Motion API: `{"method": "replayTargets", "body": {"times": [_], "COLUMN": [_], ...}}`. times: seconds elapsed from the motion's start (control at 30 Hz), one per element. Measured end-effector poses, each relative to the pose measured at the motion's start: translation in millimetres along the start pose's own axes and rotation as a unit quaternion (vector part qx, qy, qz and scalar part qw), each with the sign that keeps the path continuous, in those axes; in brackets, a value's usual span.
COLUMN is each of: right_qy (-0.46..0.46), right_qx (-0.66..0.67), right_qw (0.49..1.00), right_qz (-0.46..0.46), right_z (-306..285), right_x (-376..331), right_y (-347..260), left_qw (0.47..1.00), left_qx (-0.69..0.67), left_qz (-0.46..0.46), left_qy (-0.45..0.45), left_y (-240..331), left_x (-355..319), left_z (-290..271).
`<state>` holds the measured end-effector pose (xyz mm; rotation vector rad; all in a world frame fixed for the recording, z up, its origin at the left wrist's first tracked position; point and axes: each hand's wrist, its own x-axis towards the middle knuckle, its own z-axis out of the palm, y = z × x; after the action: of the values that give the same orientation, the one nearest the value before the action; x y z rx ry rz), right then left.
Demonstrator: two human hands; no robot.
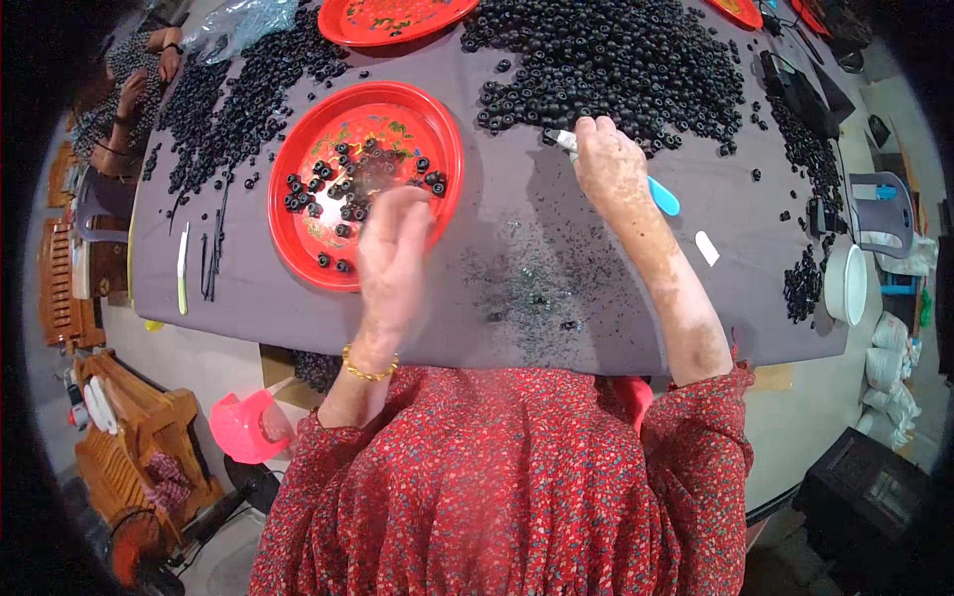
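My right hand (608,164) is closed around a slim blue-handled tool (663,197), its handle sticking out below the palm. A whitish front end shows past the fingers, with a small black part (550,136) at its tip; whether the two touch I cannot tell. This hand is at the near edge of a big pile of small black ring-shaped parts (606,70). Over the right side of a red round tray (281,223), my left hand (391,253) is smeared by motion, so its grip cannot be read. Several black parts (316,185) lie in that tray.
Dark crumbs (537,283) are scattered on the grey cloth before me. Another red tray (397,22) stands farther back. At left lie a thin yellow-green-handled tool (183,283) and more black parts (224,119). A white tub (845,285) is by the right edge. Another person (124,99) sits far left.
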<state>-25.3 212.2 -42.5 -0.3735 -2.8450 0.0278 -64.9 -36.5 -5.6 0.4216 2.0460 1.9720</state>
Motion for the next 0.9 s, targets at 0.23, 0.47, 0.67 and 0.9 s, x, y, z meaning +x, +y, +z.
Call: {"method": "replayTargets", "body": {"times": [0.23,0.47,0.67,0.9], "right_qy": [0.003,0.018,-0.034,0.04], "right_qx": [0.015,0.29,0.626,0.48], "right_qw": [0.998,0.947,0.747,0.87], "right_qz": [0.067,0.14,0.222,0.105], "right_z": [-7,-47,-85,-85], "right_x": [-9,-40,-80,-87], "right_y": [-3,-20,-74,-80], "left_qw": [0.973,0.958,0.968,0.982], "left_qx": [-0.097,-0.123,-0.144,0.031], "left_qz": [-0.11,-0.148,-0.102,0.025], "left_qy": [-0.176,-0.213,-0.177,-0.183], "left_y": [-3,-6,-3,6], "left_x": [-18,-20,-25,-29], "left_z": [32,41,52,55]}}
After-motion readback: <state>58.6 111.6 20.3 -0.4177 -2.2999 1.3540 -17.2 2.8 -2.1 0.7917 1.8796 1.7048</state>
